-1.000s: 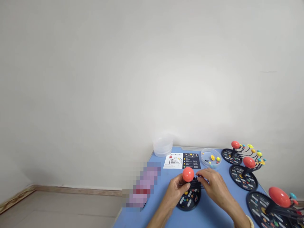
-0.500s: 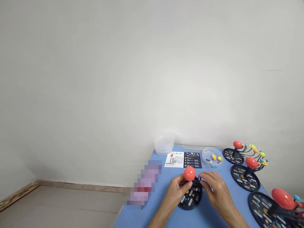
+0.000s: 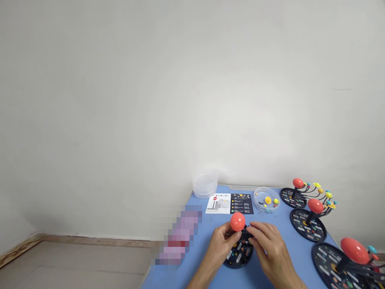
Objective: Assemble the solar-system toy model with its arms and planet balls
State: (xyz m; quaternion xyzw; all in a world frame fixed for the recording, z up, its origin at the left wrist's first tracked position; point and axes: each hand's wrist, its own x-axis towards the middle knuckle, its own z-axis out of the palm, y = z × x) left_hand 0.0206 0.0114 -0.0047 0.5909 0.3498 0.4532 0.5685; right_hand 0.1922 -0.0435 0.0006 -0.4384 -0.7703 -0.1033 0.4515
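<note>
A solar system model with a red ball (image 3: 237, 221) on top stands on a round black base (image 3: 238, 260) printed with coloured planets. My left hand (image 3: 221, 245) is closed around the model's upright just under the ball, thumb in front. On the other side, my right hand (image 3: 268, 244) has thumb and fingertips pinched at the ends of the thin black arms that stick out from the upright. Those fingers partly hide the arms, so how many there are cannot be seen. No planets show on the arms.
Three model sets line the right side: a far one (image 3: 293, 198), a middle one (image 3: 308, 225) and a near one (image 3: 333, 267). A clear dish (image 3: 255, 201) holds small coloured planet pieces. An instruction sheet (image 3: 218, 204) lies beside stacked clear tubs (image 3: 205, 185). A pixelated patch covers the left edge.
The view has shifted slightly, so everything sits a little further left. My right fingertips have drawn in closer to the black arms; my left hand keeps its hold.
</note>
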